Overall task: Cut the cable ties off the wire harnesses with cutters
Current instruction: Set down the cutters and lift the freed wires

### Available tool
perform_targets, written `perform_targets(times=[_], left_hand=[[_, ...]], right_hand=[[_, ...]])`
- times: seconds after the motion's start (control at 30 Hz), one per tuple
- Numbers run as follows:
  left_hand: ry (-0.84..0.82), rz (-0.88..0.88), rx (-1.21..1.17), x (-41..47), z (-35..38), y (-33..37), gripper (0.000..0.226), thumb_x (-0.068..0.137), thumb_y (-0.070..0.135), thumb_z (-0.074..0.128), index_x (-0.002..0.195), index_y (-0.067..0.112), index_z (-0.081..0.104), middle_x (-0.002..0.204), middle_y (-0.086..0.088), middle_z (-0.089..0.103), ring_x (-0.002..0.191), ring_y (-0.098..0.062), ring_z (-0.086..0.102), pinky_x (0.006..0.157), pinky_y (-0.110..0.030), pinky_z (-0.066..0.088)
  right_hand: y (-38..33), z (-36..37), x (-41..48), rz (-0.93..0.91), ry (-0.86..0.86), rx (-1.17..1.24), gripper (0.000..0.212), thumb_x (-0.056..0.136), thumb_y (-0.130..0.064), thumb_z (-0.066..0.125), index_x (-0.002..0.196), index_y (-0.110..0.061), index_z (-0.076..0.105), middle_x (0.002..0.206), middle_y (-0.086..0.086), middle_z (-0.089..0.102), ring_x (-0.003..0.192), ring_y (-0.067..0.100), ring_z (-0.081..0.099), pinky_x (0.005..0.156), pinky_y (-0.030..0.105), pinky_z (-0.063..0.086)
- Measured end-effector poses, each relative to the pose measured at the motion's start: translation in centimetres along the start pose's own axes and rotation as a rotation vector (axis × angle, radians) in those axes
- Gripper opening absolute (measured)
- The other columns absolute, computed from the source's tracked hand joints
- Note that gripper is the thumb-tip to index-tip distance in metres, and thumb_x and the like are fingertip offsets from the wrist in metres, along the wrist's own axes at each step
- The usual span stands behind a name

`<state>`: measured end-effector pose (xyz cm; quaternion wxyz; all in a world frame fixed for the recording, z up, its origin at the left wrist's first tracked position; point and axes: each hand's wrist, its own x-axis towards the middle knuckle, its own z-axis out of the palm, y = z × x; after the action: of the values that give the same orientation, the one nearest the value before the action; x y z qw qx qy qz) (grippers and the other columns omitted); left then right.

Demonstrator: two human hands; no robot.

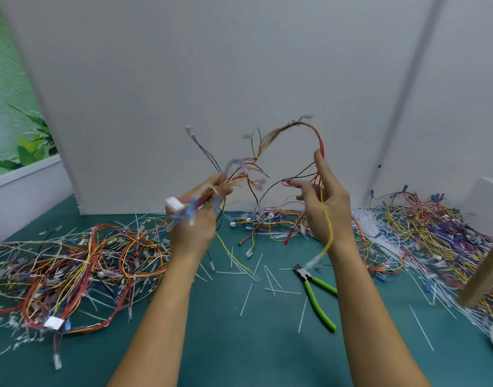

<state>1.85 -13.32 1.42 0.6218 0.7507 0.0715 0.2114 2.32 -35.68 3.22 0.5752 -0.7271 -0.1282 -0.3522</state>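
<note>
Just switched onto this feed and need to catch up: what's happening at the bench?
A person holds one wire harness up over the green mat. The left hand grips its bundled end by a white connector. The right hand is spread open with loose wires draped across the fingers. The green-handled cutters lie unheld on the mat, among cut cable ties, with harness piles on both sides.

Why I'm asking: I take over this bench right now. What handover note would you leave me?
Left hand grips one end of a wire harness, lifted above the green mat.
Right hand is open, fingers among its loose wires.
Cutters lie on the mat, in neither hand.
Cut ties lie scattered around, so some cutting is done.
One harness pile sits left, another right; which need cutting I cannot tell.
</note>
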Motion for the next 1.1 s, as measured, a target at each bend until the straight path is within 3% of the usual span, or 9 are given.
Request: perform_targets(times=[0.07,0.13,0.27,0.37,0.53,0.7,0.87,1.03,1.1], left_hand=[[-0.041,0.143,-0.418,0.4,-0.1,2.1,0.017,0.092,0.026,0.070,0.104,0.015,0.073,0.094,-0.004,0.078,0.090,-0.018,0.075,0.073,-0.021,0.053],[-0.036,0.046,-0.679,1.1,-0.5,2.3,0.013,0.088,0.021,0.074,0.097,0.011,0.074,0.091,-0.005,0.078,0.079,-0.016,0.076,0.062,-0.023,0.053],[-0.106,-0.361,-1.073,2.1,-1.8,1.2,0.020,0.091,0.016,0.069,0.073,0.016,0.074,0.078,-0.001,0.076,0.072,-0.009,0.074,0.061,-0.018,0.054],[-0.067,-0.533,-1.203,2.6,-2.4,0.6,0.010,0.096,0.014,0.062,0.088,0.012,0.065,0.087,-0.004,0.076,0.077,-0.011,0.074,0.075,-0.023,0.054],[-0.049,-0.594,-1.218,3.0,-2.2,0.2,0.015,0.102,0.011,0.050,0.093,0.008,0.062,0.099,-0.008,0.074,0.090,-0.017,0.072,0.085,-0.030,0.053],[-0.032,-0.563,-1.198,2.9,-2.2,0.2,0.021,0.103,0.008,0.041,0.098,0.008,0.061,0.094,-0.011,0.077,0.087,-0.018,0.075,0.075,-0.029,0.055],[-0.065,-0.468,-1.097,2.5,-1.1,0.9,0.025,0.102,0.006,0.036,0.095,0.008,0.060,0.089,-0.008,0.078,0.080,-0.016,0.076,0.074,-0.027,0.053],[-0.248,-0.475,-1.047,0.5,1.0,2.7,0.023,0.095,0.004,0.046,0.082,0.008,0.064,0.089,-0.013,0.077,0.079,-0.019,0.076,0.069,-0.027,0.055],[-0.333,-0.517,-1.030,-0.1,1.3,3.1,0.024,0.093,0.004,0.048,0.078,0.006,0.067,0.088,-0.013,0.077,0.077,-0.019,0.076,0.056,-0.024,0.056]], right_hand=[[-0.9,-0.4,0.0,0.161,-0.040,0.291,0.044,0.104,-0.015,0.056,0.146,-0.028,0.055,0.119,-0.011,0.076,0.092,0.028,0.076,0.068,0.025,0.059],[-1.5,-1.1,0.5,0.309,-0.054,0.587,0.032,0.102,-0.023,0.060,0.133,-0.018,0.066,0.128,-0.003,0.073,0.098,0.033,0.076,0.063,0.026,0.058],[-1.3,-2.9,1.0,0.568,-0.175,1.102,0.054,0.102,-0.033,0.052,0.144,-0.002,0.039,0.139,0.016,0.064,0.109,0.026,0.073,0.066,0.027,0.060],[-0.5,-4.0,0.8,0.695,-0.163,1.519,0.068,0.105,-0.029,0.048,0.148,0.018,0.026,0.140,0.017,0.059,0.108,0.023,0.072,0.071,0.027,0.059],[0.8,-4.4,0.9,0.730,-0.094,1.675,0.069,0.106,-0.028,0.043,0.145,0.025,0.020,0.142,0.021,0.058,0.111,0.027,0.071,0.072,0.031,0.061],[0.8,-4.0,1.0,0.703,-0.078,1.453,0.064,0.106,-0.038,0.044,0.140,0.014,0.033,0.147,0.025,0.054,0.107,0.024,0.073,0.070,0.028,0.060],[-0.6,-1.4,0.9,0.585,-0.157,0.829,0.056,0.105,-0.046,0.048,0.140,-0.002,0.049,0.147,0.011,0.057,0.118,0.028,0.070,0.077,0.035,0.058],[-1.9,1.8,-1.0,0.268,-0.458,0.054,0.117,0.064,-0.069,0.082,0.160,-0.030,0.029,0.151,-0.015,0.048,0.129,-0.007,0.054,0.107,0.023,0.047],[-2.0,2.9,-1.6,0.108,-0.540,-0.136,0.118,0.060,-0.065,0.089,0.158,-0.037,0.028,0.157,-0.017,0.043,0.138,-0.009,0.042,0.112,0.018,0.037]])
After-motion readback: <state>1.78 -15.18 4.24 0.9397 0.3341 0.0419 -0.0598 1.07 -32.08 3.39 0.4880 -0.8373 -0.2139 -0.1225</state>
